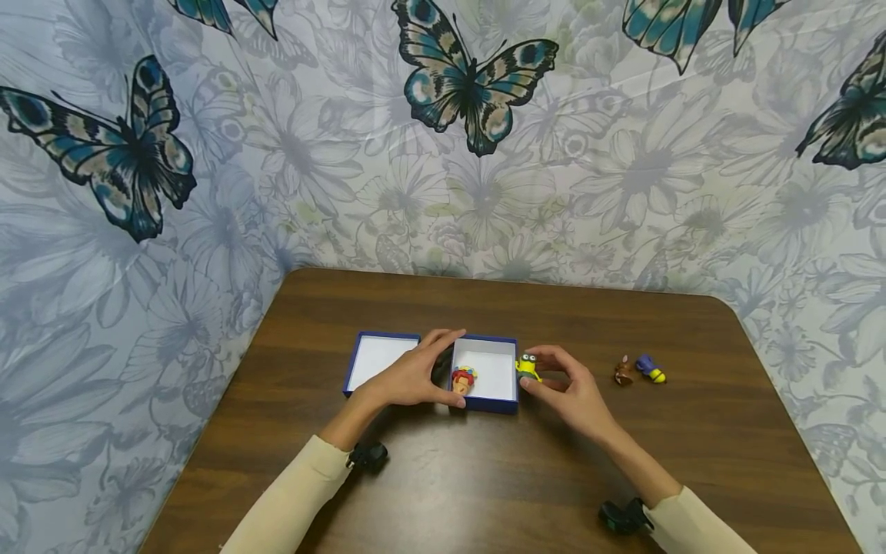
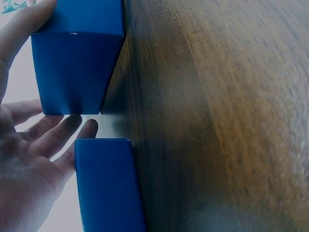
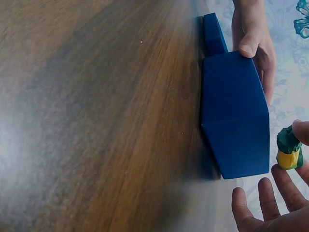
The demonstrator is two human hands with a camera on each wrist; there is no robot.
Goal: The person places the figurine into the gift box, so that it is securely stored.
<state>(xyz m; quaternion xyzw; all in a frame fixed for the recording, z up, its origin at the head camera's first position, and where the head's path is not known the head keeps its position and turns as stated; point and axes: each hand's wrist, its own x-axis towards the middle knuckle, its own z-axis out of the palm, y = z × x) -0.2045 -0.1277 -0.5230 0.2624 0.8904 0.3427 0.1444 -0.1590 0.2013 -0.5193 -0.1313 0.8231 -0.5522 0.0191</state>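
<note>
An open blue box with a white inside (image 1: 500,365) stands near the middle of the table. My left hand (image 1: 415,377) grips its left side, thumb at the near edge and fingers reaching to the far edge. Inside, by the left wall, lies a small red-haired figurine (image 1: 463,380). Just outside the box's right wall, my right hand (image 1: 571,391) pinches a green and yellow figurine with bulging eyes (image 1: 527,367) between thumb and fingers. The right wrist view shows this figurine (image 3: 288,150) at the fingertips, beyond the blue box wall (image 3: 234,92).
A shallower blue-edged lid or tray (image 1: 377,360), white inside, lies left of the box, partly behind my left hand. Farther right on the wooden table (image 1: 443,492) are a brown figurine (image 1: 624,372) and a purple and yellow one (image 1: 651,368). A butterfly-patterned wall covering (image 1: 484,208) rises behind.
</note>
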